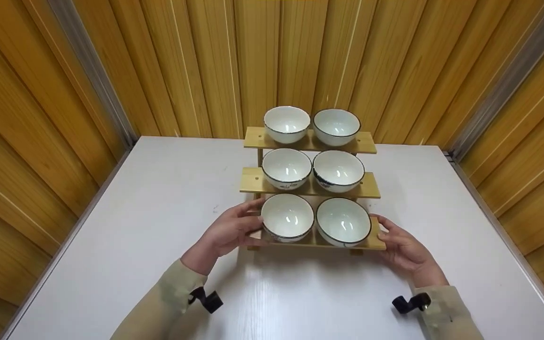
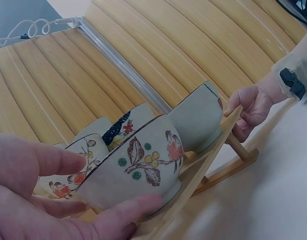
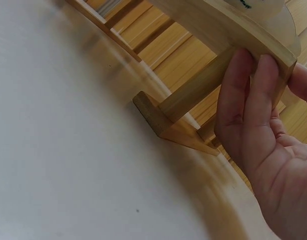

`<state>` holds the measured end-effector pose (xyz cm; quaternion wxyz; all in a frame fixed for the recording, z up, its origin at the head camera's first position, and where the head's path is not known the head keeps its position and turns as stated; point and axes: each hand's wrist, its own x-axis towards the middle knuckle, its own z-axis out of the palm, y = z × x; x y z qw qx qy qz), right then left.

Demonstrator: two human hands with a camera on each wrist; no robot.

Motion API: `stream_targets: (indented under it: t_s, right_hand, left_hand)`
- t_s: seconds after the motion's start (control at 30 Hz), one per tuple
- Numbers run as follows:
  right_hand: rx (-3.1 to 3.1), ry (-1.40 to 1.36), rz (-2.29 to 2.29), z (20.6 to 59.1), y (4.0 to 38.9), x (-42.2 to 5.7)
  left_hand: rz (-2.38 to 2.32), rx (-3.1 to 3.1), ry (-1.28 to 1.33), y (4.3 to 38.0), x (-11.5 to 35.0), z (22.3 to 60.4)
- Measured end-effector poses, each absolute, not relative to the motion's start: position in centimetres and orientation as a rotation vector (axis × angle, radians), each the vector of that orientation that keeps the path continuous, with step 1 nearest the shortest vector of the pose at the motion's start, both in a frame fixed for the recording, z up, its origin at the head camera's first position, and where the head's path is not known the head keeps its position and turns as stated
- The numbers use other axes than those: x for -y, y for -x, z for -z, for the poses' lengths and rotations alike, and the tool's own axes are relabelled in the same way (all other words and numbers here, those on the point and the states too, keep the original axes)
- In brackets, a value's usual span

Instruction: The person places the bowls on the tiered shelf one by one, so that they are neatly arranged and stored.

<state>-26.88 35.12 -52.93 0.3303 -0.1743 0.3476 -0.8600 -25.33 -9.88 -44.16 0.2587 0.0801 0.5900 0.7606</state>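
Note:
A three-tier wooden rack stands on the white table, two bowls on each tier. My left hand is at the left end of the lowest shelf, gripping the rack beside the lower left bowl. In the left wrist view its fingers lie close against that bowl, which has painted leaves and berries. My right hand grips the right end of that shelf, near the lower right bowl. The right wrist view has fingers under the shelf, beside a round wooden post.
Upper bowls and middle bowls sit side by side on their shelves. Behind the rack rises a wood-plank wall, with more planks at both sides. White table surface spreads around the rack. A white cable hangs at the upper left.

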Motion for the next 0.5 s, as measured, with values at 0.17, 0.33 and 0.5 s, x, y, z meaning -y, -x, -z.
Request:
stream_targets:
  t_s: [0.17, 0.33, 0.5]
  right_hand:
    - [-0.873, 0.469, 2.251, 53.1, 27.0, -34.9]
    - [-0.862, 0.463, 2.237, 53.0, 27.2, -34.9]
    - [-0.956, 0.471, 2.185, 52.7, 27.6, -35.3]
  left_hand:
    - [-2.091, -1.575, -0.175, 25.2, 11.9, 44.3]
    - [-2.123, -1.561, -0.114, 25.4, 15.3, 44.8]
    - [-2.219, -1.595, -0.056, 26.1, 18.6, 44.9]
